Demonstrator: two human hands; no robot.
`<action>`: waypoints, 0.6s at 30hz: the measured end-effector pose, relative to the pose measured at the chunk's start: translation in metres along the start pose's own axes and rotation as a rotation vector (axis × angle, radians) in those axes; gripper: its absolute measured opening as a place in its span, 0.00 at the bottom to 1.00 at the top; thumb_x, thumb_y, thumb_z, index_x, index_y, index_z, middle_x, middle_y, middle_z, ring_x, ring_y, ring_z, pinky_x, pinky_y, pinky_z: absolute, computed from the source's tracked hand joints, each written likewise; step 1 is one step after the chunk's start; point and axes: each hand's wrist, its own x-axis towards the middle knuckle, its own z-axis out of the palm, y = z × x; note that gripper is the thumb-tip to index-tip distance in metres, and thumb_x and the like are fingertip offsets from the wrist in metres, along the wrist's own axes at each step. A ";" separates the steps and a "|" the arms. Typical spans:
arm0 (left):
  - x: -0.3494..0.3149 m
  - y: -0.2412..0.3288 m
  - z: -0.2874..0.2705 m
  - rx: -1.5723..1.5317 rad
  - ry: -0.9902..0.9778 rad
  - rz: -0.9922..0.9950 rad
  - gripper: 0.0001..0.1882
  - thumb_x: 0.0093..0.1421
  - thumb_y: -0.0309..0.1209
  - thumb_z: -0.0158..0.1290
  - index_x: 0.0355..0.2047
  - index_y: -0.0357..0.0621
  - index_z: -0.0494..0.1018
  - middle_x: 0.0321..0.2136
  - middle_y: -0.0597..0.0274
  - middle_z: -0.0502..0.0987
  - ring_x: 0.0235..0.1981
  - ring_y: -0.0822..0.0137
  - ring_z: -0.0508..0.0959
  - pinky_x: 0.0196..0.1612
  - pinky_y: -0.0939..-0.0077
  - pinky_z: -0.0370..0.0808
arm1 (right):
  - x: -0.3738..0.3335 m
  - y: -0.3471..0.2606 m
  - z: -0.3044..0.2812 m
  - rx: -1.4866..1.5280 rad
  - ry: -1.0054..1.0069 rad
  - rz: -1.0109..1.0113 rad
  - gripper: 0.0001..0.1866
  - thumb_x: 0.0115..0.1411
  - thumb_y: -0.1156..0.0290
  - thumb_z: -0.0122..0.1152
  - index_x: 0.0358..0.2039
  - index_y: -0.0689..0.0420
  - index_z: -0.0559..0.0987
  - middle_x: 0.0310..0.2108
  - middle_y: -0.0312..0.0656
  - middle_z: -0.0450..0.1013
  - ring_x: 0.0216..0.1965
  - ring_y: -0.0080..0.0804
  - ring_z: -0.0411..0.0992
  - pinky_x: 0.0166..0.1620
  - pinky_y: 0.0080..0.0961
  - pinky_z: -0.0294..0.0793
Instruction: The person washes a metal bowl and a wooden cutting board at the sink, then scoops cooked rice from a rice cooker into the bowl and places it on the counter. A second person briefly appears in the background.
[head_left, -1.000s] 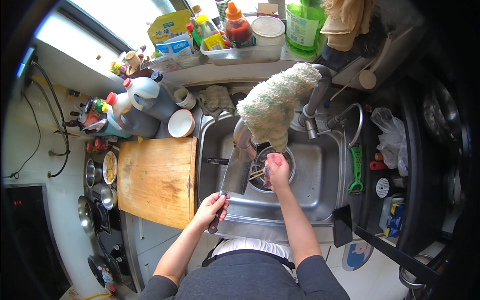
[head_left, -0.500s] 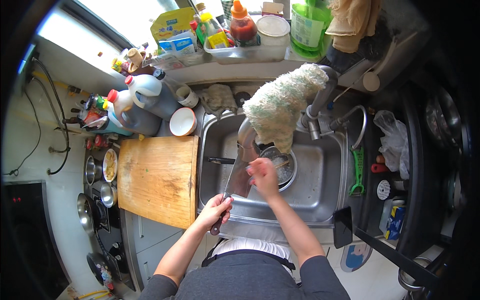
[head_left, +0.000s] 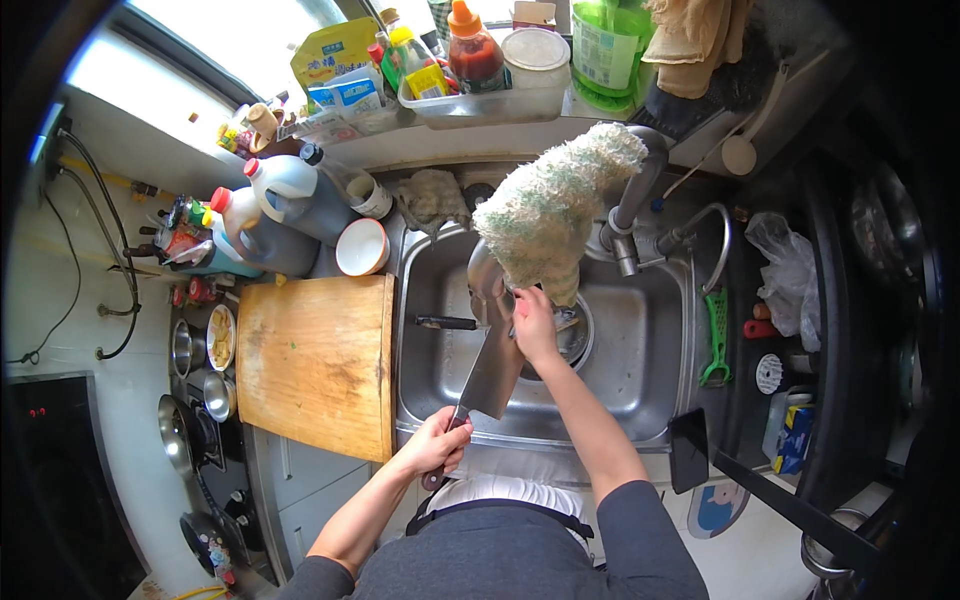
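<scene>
While the wide steel cleaver is gripped in the left hand, fingers wrapped round its dark brown handle, its blade is angled up and away to the right hand. Right-hand fingers are bent at the blade's far end; whether anything is pinched there can't be told.

Space just beyond the right hand is blocked by a shaggy cream-and-green cloth draped over the curved grey metal tap. Below that hand, a round metal pot is partly hidden. Left of it, a black handle is seen in the sink.

Left of the left hand, a pale rectangular wooden board is set on the counter; beyond that, a white bowl with an orange rim and red-capped plastic jugs are placed. Well right of both hands: black phone, green plastic peeler.

Work is done over a stainless-steel sink. Far beyond the hands, the window sill is crowded with bottles and tubs; far left, steel pans are parked on the stove.
</scene>
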 end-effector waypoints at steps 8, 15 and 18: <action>0.010 0.001 0.001 -0.268 -0.112 -0.062 0.09 0.64 0.35 0.43 0.28 0.49 0.59 0.14 0.74 0.55 0.08 0.83 0.52 0.10 0.86 0.49 | -0.025 0.025 -0.003 2.033 -0.353 0.897 0.24 0.61 0.54 0.38 0.47 0.59 0.71 0.43 0.48 0.71 0.47 0.45 0.68 0.54 0.42 0.62; 0.025 0.000 -0.008 -0.325 -0.050 -0.002 0.09 0.64 0.36 0.43 0.27 0.51 0.58 0.15 0.75 0.57 0.09 0.83 0.54 0.09 0.88 0.52 | -0.075 -0.058 0.001 2.214 -0.576 0.826 0.32 0.55 0.56 0.43 0.57 0.62 0.59 0.56 0.54 0.58 0.55 0.50 0.59 0.56 0.47 0.59; 0.027 -0.016 -0.020 -0.266 -0.114 -0.031 0.08 0.63 0.36 0.44 0.30 0.50 0.60 0.16 0.75 0.58 0.10 0.84 0.56 0.10 0.89 0.53 | -0.081 -0.046 -0.003 2.146 -0.620 0.696 0.31 0.54 0.62 0.41 0.57 0.62 0.58 0.56 0.53 0.59 0.53 0.50 0.63 0.52 0.45 0.66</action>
